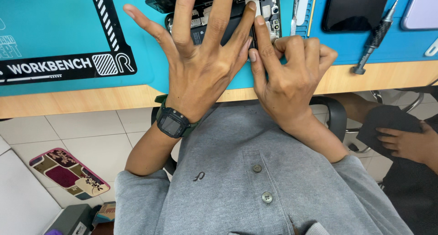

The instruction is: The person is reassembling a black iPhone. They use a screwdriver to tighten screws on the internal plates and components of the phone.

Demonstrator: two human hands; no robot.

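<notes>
Head camera, one view, looking steeply down.
You see your own chest, both forearms and the counter (137, 98) edge from close above.

Teal work mat (54, 29) lay on a wooden table (91, 100). Black-handled screwdriver (375, 36) lay beside a dark phone (353, 7) on a blue mat (401, 48). Patterned floor mat (68, 171) lay on white floor tiles (91, 125).

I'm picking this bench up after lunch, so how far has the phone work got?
Done: the opened phone lies on the teal mat, its insides exposed. In hand: the left hand is spread over it while the right hand pinches at its right edge. Left: the phone isn't closed; the screwdriver lies unused.
</notes>
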